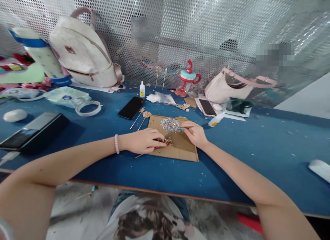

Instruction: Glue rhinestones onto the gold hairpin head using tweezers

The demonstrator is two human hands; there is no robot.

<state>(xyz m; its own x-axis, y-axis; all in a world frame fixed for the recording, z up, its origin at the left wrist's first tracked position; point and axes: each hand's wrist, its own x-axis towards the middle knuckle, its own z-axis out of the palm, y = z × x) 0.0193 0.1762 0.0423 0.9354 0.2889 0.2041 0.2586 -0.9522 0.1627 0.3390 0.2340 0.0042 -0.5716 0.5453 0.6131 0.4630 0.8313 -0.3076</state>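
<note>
A brown cardboard sheet (183,152) lies on the blue table in front of me. My left hand (145,140) is closed over its left side, fingertips on a small gold ornament (169,141). A thin stick (139,155) pokes out below this hand, so the piece looks like a hairpin, though its middle is hidden. At the upper part of the cardboard sits a pile of glittering silver rhinestones (170,124). My right hand (194,133) reaches in from the right, thumb and finger pinched at the pile's right edge; what they hold is too small to make out.
Gold hairpins (146,114) and a black phone (131,107) lie left of the cardboard. Behind it stand a glue bottle (142,89) and a red-handled cup (187,78). A tape roll (88,108), backpack (82,54), pink phone (207,107) and handbag (229,90) surround them.
</note>
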